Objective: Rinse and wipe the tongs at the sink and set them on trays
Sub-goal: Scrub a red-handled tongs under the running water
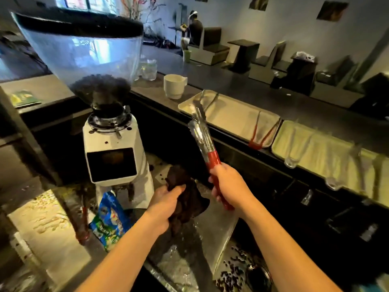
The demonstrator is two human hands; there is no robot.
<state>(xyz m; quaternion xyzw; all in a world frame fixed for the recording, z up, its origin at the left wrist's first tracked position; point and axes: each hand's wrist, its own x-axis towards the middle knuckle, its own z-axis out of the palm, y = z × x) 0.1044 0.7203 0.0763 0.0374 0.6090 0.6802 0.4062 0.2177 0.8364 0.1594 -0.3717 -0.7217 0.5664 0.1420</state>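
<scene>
My right hand (228,183) grips the red handles of a pair of metal tongs (202,135), whose closed tips point up and away toward the near end of a steel tray (231,116) on the counter. My left hand (168,199) clutches a dark brown cloth (187,194) just left of the tongs' handles, above the sink (219,243). Another pair of red-handled tongs (262,137) lies on that tray. A second tray (320,154) to the right carries clear-handled tongs (294,152).
A white coffee grinder (113,148) with a bean hopper stands left of the sink. A blue snack bag (109,224) lies at its base. A white cup (174,86) sits on the dark counter behind the trays. Coffee beans are scattered in the sink by the drain (259,277).
</scene>
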